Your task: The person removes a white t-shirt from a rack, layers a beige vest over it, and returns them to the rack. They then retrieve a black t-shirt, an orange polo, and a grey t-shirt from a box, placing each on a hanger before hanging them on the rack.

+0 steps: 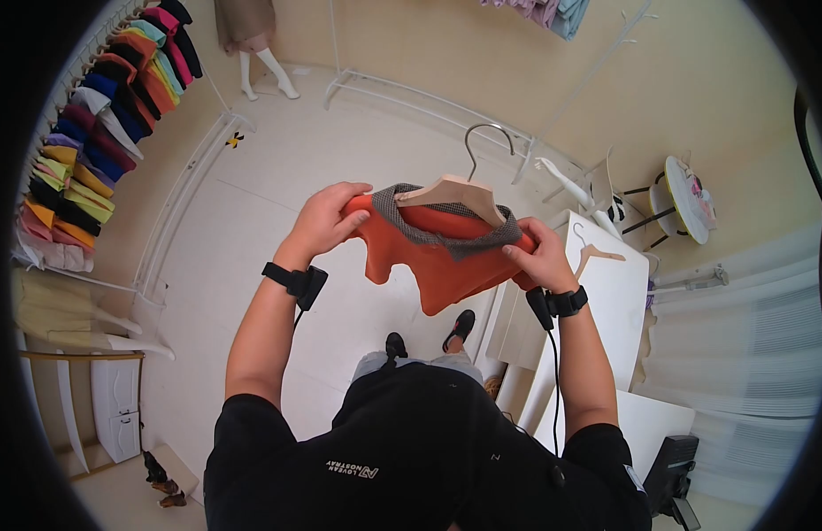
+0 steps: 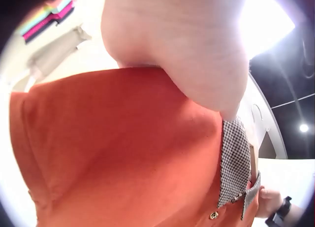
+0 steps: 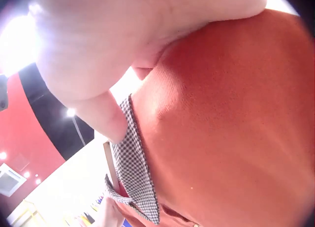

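An orange garment (image 1: 446, 270) with a checked collar (image 1: 402, 221) hangs between both hands in the head view. A wooden hanger (image 1: 455, 190) sits inside its neck, the metal hook pointing up. My left hand (image 1: 327, 221) pinches one shoulder, thumb in front and fingers behind. At the other shoulder, my right hand (image 1: 548, 257) grips the cloth the same way. In the left wrist view, the left hand (image 2: 182, 45) holds orange cloth (image 2: 123, 148) beside the collar (image 2: 234, 163). The right wrist view has the right hand's thumb (image 3: 106, 118) against the collar (image 3: 133, 168).
A white table (image 1: 597, 301) at the right bears another wooden hanger (image 1: 597, 254). Colourful clothes (image 1: 101, 133) hang on a rack at the left. A white rack base (image 1: 420, 91) stands by the far wall, and a round table (image 1: 690, 199) at the far right.
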Tool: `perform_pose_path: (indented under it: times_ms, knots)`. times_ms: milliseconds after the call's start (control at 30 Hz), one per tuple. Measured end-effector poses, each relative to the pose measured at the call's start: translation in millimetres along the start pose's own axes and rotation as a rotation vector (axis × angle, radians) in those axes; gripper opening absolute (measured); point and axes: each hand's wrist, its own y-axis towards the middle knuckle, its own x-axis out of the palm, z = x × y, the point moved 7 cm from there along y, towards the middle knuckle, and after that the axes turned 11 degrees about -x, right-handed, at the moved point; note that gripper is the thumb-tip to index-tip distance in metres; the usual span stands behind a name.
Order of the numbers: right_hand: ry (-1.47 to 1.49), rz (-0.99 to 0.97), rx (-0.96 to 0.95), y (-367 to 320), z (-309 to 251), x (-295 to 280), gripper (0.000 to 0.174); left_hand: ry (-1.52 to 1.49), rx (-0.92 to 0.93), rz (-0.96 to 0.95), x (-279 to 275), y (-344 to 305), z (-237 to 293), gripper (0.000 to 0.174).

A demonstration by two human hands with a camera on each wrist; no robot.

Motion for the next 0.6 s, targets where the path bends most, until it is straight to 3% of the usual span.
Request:
perform_pose_path:
  times_ms: [33,100,233,333,467,600]
  knots:
    - [0.032,-0.021,-0.016,1,-1,1,0.027,-0.001,0.0,0.0,-1,0,3,0.021]
    - [0.013,-0.042,0.013,2,-4,-2,0.027,0.079,-0.246,-0.206,10,1,-9,0.021]
    - [-0.048,-0.058,0.005,7,-8,-16,0.027,0.188,-0.172,-0.154,2,7,-10,0.023]
    - [-0.151,-0.093,0.12,8,-12,-40,0.023,0.152,-0.045,-0.005,-26,21,-1,0.026]
    - [-0.156,-0.064,0.179,16,-4,-80,0.012,0.182,-0.03,0.07,-59,32,-5,0.028]
    - [-0.037,-0.022,0.078,30,-15,-97,0.005,0.199,-0.061,0.109,-76,33,2,0.027]
